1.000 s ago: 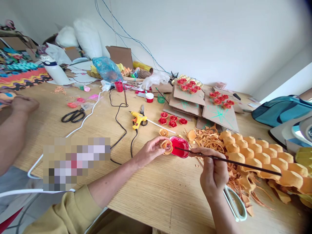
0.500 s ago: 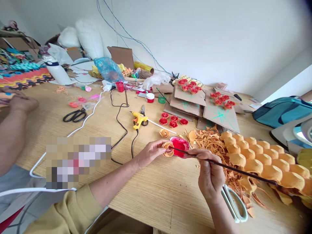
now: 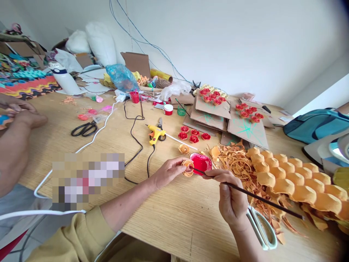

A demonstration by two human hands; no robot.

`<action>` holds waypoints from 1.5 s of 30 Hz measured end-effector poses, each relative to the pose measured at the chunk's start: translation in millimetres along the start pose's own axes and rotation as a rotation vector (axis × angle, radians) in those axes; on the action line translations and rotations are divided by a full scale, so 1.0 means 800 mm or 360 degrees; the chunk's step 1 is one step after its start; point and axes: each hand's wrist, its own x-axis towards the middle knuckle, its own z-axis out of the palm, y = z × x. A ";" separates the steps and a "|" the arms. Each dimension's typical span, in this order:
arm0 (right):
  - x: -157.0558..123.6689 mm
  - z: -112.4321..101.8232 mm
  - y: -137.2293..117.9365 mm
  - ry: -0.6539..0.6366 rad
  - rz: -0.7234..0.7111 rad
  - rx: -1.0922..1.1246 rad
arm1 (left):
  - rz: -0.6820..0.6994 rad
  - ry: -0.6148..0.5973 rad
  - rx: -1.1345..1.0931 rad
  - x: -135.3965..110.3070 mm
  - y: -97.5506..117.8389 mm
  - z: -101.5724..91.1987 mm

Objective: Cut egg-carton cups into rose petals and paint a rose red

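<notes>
Between the thumb and fingers of my left hand (image 3: 171,170) is an orange paper rose (image 3: 187,172), its opening turned toward the brush. My right hand (image 3: 231,196) grips a long dark paintbrush (image 3: 261,197), and the brush's tip meets the rose's centre. Just behind them sits a small dish of red paint (image 3: 200,163). An unpainted orange rose (image 3: 184,149) lies beyond the dish, close to several red roses (image 3: 194,135) on the table.
A yellow glue gun (image 3: 156,134) rests on scissors (image 3: 160,125). At the right are an orange egg tray (image 3: 286,174), paper scraps (image 3: 237,160) and pale-handled scissors (image 3: 263,229). Cardboard sheets (image 3: 209,118) hold more red roses. Another person's hands (image 3: 24,112) work at the left.
My right hand has shifted slightly left and the brush's rear end has dipped. My left hand keeps the rose in place. The other person's hands have moved a little right.
</notes>
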 end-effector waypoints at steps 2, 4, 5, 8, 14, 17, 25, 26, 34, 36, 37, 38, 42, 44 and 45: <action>0.000 0.000 -0.001 -0.0080 -0.0037 -0.0084 | 0.0021 -0.0011 -0.0023 0.000 0.000 0.002; 0.000 0.000 -0.002 -0.0131 -0.0082 -0.0147 | 0.0011 0.0024 -0.0041 0.001 -0.001 0.003; 0.000 0.001 -0.003 -0.0144 -0.0104 -0.0173 | -0.0001 0.0045 -0.0049 0.002 -0.001 0.004; -0.001 0.001 -0.005 -0.0158 -0.0141 -0.0248 | -0.0026 0.0073 -0.0057 0.004 -0.003 0.005; -0.002 0.003 -0.006 -0.0122 -0.0121 -0.0286 | -0.0033 0.0137 -0.0041 0.006 -0.007 0.007; -0.002 0.003 -0.004 -0.0046 -0.0127 -0.0254 | -0.0018 0.0138 -0.0020 0.006 -0.011 0.006; -0.003 0.003 0.005 0.0306 -0.0092 -0.0260 | -0.0008 0.0158 -0.0150 0.005 -0.005 0.005; -0.003 0.002 0.005 0.0337 -0.0086 -0.0269 | -0.0015 0.0180 -0.0154 0.005 -0.003 0.005; 0.000 -0.006 0.018 0.0151 0.0055 -0.0801 | -0.0043 0.0279 -0.0135 0.003 0.008 0.006; 0.000 -0.006 0.021 0.0129 0.0016 -0.0905 | -0.0036 0.0276 -0.0132 0.003 0.008 0.005; 0.001 -0.006 0.022 0.0113 -0.0001 -0.0931 | -0.0026 0.0269 -0.0136 0.002 0.007 0.005; 0.001 -0.005 0.023 0.0102 -0.0012 -0.0944 | -0.0013 0.0263 -0.0146 0.002 0.007 0.005; 0.002 -0.004 0.024 0.0090 -0.0002 -0.0964 | 0.0055 0.0253 -0.0182 0.003 0.002 0.002; 0.002 -0.004 0.024 0.0093 0.0010 -0.0973 | 0.0075 0.0248 -0.0179 0.003 -0.001 0.001; 0.001 -0.004 0.025 0.0098 0.0013 -0.0975 | 0.0075 0.0243 -0.0178 0.003 -0.001 0.001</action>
